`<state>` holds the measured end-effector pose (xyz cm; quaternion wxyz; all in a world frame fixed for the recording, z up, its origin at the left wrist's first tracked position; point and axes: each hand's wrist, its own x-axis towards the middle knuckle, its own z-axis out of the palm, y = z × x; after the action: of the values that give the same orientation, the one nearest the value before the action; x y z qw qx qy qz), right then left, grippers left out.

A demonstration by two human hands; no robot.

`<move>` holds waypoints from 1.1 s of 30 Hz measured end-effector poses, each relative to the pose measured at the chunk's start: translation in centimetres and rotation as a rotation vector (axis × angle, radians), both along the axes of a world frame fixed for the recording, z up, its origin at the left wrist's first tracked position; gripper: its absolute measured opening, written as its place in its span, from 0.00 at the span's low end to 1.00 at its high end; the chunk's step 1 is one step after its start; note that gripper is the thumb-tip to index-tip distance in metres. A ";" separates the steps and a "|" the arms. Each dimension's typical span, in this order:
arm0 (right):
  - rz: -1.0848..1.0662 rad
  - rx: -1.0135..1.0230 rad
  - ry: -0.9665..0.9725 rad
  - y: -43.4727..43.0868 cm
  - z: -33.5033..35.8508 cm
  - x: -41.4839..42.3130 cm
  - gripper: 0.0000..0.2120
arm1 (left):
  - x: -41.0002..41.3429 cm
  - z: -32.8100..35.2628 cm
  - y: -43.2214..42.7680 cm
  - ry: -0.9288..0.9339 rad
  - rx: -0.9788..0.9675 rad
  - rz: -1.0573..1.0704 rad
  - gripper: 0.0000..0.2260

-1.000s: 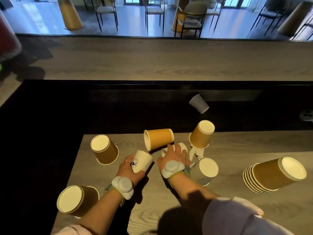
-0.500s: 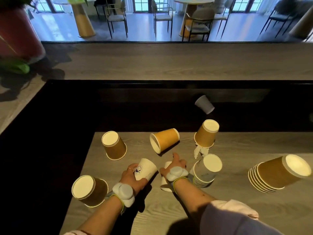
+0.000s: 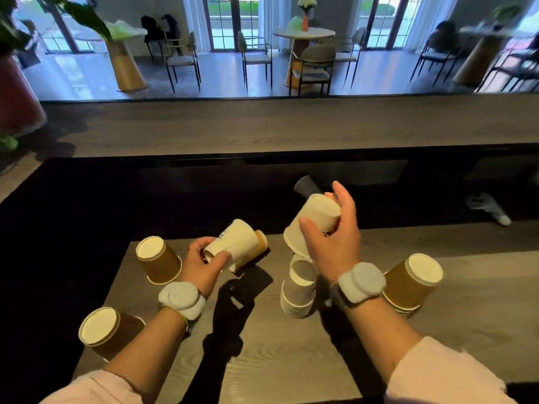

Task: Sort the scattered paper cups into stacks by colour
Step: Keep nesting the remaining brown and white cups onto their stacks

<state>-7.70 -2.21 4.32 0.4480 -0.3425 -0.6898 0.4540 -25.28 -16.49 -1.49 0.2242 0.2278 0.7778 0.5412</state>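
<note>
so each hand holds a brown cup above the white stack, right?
Not quite: in the head view both held cups are white. The left hand grips one white cup, the right hand another, above the white stack.

No text, number or brand is showing clearly enough to read. The white paper cup (image 3: pixel 233 243) lying on its side in the left hand (image 3: pixel 204 265) is carrying a small dark printed emblem near its base, too blurred to make out. The second white paper cup (image 3: pixel 313 221), tilted in the right hand (image 3: pixel 332 237) above the stack of white paper cups (image 3: pixel 297 290), is showing a dark mark beside the fingers, likewise unreadable.
</note>
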 end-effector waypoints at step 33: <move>0.450 -0.050 -0.464 0.4 -9.5 2.1 0.29 | 5.8 4.8 2.6 0.269 -0.017 -0.233 0.17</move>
<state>-5.60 -1.81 -5.22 0.1585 -0.2867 -0.8205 0.4684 -19.43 -13.88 3.32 0.1813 0.3846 0.7738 0.4695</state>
